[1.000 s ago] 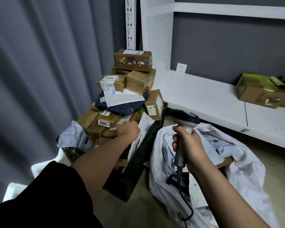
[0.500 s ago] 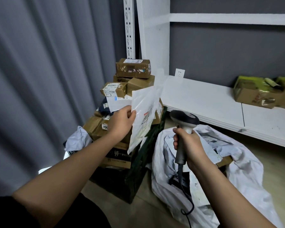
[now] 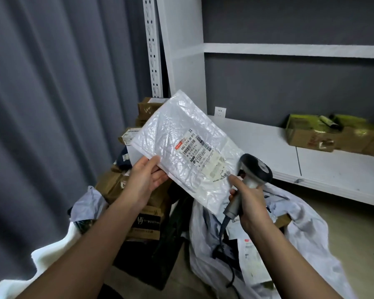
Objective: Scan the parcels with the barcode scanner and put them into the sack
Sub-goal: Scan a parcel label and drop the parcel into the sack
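My left hand (image 3: 146,179) pinches the lower left edge of a flat white plastic mailer parcel (image 3: 181,134), held up with its printed barcode label (image 3: 200,149) facing me. My right hand (image 3: 247,200) grips the handle of a grey barcode scanner (image 3: 255,169), whose dark head sits just right of the parcel's lower corner; its cable hangs down. Below lies the open white sack (image 3: 307,229) with parcels inside. A pile of brown cardboard parcels (image 3: 115,182) stands behind my left hand, mostly hidden by the mailer.
A dark crate (image 3: 166,244) holds the parcel pile. A white shelf (image 3: 324,167) runs along the grey wall at right, with a worn cardboard box (image 3: 311,139) on it. Grey curtain (image 3: 52,104) fills the left. White bags (image 3: 86,206) lie beside the crate.
My left hand lifted the white mailer off the pile and turned its label towards me. My right hand raised the scanner closer to the parcel's lower right corner.
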Motion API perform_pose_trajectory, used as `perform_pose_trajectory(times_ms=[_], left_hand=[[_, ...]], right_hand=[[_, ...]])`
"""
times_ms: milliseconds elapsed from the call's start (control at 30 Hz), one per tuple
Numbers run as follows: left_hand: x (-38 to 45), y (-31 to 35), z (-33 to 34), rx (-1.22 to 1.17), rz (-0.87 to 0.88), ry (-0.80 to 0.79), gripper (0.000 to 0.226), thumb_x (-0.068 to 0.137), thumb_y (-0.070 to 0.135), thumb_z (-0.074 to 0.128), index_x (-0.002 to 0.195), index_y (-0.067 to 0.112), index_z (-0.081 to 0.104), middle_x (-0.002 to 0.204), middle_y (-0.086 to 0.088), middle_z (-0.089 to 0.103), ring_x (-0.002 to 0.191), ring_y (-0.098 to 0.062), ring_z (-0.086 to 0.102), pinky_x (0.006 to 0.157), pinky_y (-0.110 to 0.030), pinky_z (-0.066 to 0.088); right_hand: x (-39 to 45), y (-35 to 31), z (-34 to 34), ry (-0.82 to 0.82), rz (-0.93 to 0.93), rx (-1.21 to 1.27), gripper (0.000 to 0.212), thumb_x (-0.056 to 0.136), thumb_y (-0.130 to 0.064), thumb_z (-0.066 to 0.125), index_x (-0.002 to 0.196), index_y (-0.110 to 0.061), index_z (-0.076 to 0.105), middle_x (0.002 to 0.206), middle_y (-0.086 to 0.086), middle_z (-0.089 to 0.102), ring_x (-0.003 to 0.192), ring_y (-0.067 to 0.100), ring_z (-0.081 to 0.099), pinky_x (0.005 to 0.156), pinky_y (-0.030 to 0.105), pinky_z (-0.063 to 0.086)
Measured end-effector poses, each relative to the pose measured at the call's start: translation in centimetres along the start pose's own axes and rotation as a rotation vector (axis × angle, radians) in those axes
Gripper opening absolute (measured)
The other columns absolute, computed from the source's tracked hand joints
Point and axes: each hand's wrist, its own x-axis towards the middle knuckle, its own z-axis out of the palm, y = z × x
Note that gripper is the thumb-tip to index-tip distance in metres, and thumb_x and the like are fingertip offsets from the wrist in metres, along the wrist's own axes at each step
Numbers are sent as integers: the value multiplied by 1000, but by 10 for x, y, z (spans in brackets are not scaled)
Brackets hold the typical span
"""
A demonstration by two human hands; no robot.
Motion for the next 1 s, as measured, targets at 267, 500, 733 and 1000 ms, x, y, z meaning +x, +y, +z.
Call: perform_pose_trajectory(times_ms=[267, 500, 733, 1000], left_hand=[[13, 3, -23, 92, -58, 33, 24, 94, 25, 57, 117, 18, 58, 115, -6, 68, 100, -20, 67, 90, -41, 54], [7, -6, -28, 506, -146, -186, 18, 90, 11, 63, 108, 17, 64, 111, -8, 71, 102, -27, 68, 94, -46, 51], [10, -19, -20, 496, 31, 40, 20, 93, 12, 61, 112, 16, 62, 110, -6, 69, 100, -23, 66, 93, -43, 52], [12, -24, -9, 442, 167, 142, 16, 95, 12, 58, 110, 16, 60, 96, 7, 65, 86, -8, 62, 69, -18, 48]], right_hand=[[13, -36, -24, 63, -247, -364, 35, 81, -1, 69, 111, -9, 53, 77, 5, 58, 61, 18, 50, 58, 28, 43], [10, -48, -40, -73, -303, -592, 17, 84, 1, 66, 97, -3, 57, 75, 10, 57, 60, 17, 49, 48, 17, 41], [-8, -33, -30, -38, -429, -388, 10, 87, -9, 68, 91, -12, 59, 69, 2, 60, 55, 9, 52, 56, 25, 45], [-40, -5, 1, -348, -184, -325, 26, 90, -5, 63, 67, -7, 52, 49, 3, 45, 41, 13, 38, 46, 22, 33]])
